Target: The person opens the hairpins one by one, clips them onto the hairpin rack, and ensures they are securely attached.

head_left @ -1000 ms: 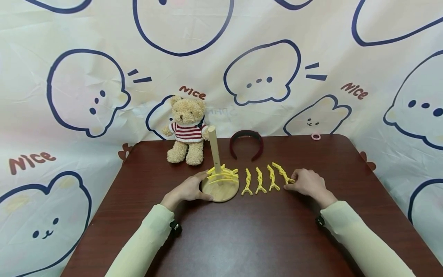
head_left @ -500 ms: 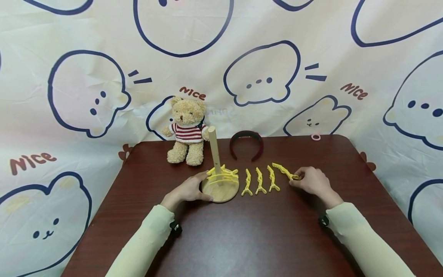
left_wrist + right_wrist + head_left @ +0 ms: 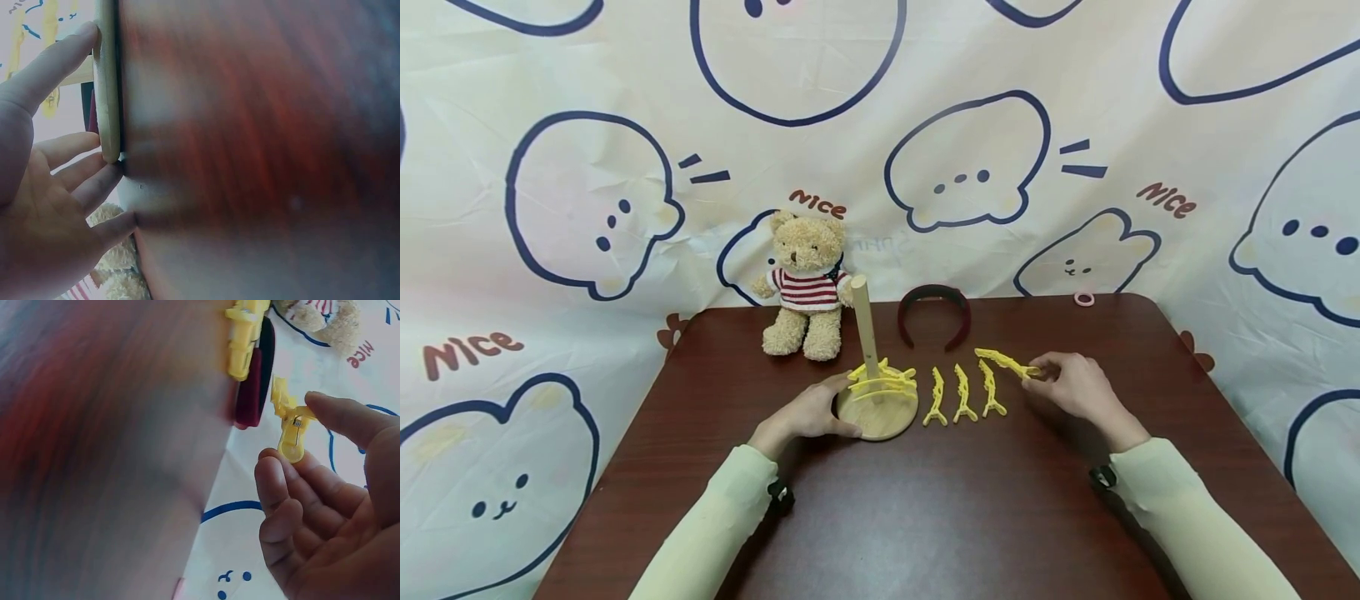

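My left hand (image 3: 807, 410) holds the left rim of a wooden stand (image 3: 880, 423), thumb at the near side and fingers behind. In the left wrist view the thumb and fingertips touch the edge of its round base (image 3: 109, 94). An upright post rises from the base, and several yellow hair clips (image 3: 883, 385) lie about its foot. My right hand (image 3: 1075, 385) pinches another yellow alligator hair clip (image 3: 1003, 362) by its handle end between thumb and fingers, its long jaw pointing left. The right wrist view shows this clip (image 3: 292, 428) raised off the table.
Three yellow hair clips (image 3: 962, 393) lie in a row right of the stand. Behind them is a dark red headband (image 3: 934, 293). A teddy bear (image 3: 807, 287) in a striped shirt sits back left. A pink ring (image 3: 1083, 299) lies at the table's (image 3: 955, 517) back edge.
The right hand has lifted the rightmost hair clip, and the clip has swung from slanting to nearly level, now above the top of the row. The left hand has stayed on the stand.
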Motion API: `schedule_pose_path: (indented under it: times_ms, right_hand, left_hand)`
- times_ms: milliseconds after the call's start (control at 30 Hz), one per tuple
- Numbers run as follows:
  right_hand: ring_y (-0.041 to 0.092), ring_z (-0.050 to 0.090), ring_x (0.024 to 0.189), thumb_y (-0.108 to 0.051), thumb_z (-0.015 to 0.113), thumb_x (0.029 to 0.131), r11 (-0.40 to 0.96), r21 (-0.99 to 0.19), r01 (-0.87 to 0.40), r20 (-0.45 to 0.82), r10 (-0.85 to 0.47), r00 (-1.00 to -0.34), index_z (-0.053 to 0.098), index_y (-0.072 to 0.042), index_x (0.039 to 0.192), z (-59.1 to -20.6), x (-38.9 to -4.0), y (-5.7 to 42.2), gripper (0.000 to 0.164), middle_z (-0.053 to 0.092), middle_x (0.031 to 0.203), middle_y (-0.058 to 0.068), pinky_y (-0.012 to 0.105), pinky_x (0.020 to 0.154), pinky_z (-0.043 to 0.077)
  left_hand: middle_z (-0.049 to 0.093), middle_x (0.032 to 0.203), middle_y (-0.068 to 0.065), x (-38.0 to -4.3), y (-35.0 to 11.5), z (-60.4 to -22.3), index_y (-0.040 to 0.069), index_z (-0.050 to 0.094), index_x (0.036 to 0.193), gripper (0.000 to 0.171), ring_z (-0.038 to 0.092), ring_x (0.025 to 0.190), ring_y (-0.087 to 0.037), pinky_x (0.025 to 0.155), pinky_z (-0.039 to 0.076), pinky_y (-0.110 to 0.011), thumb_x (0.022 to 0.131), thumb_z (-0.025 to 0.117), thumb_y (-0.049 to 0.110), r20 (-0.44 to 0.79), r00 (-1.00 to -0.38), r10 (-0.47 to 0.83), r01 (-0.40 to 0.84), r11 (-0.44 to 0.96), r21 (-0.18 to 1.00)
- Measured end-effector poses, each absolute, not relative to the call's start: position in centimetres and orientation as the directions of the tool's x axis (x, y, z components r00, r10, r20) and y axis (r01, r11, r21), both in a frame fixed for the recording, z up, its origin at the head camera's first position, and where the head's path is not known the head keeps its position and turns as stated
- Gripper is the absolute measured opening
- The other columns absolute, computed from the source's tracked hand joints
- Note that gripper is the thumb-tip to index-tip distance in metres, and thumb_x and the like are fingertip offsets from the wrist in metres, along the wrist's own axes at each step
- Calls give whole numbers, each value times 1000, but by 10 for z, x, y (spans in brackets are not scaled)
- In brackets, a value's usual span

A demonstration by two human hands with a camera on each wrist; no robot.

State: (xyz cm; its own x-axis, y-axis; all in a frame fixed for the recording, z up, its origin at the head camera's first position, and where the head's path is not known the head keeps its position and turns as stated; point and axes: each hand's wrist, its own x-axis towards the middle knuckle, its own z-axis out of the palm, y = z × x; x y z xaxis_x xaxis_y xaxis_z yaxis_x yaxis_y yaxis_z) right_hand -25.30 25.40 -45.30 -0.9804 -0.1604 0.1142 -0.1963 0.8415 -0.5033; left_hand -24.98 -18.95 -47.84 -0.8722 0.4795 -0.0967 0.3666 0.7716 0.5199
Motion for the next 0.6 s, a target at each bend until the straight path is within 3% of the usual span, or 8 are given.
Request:
schedule_pose_path:
  times_ms: [200, 600]
  right_hand:
    - [15, 59, 74, -31, 79, 85, 815, -531, -232, 124, -196, -973, 74, -9, 110, -446, -252, 245, 33, 72, 85, 2, 28, 63, 45]
    - [11, 64, 76, -32, 80, 84, 754, -579, -310, 151, -274, -950, 76, -13, 110, -439, -251, 228, 32, 74, 87, -2, 28, 68, 52]
  left_hand:
    - [37, 159, -19, -251, -190, -480, 1, 46, 147, 92, 40, 144, -36, 116, 37, -49, 74, 88, 40, -94, -871, 482, 373, 775, 510]
    - [38, 158, -20, -250, -190, -479, 2, 46, 147, 92, 40, 144, -37, 116, 37, -50, 74, 87, 40, -89, -870, 486, 379, 772, 510]
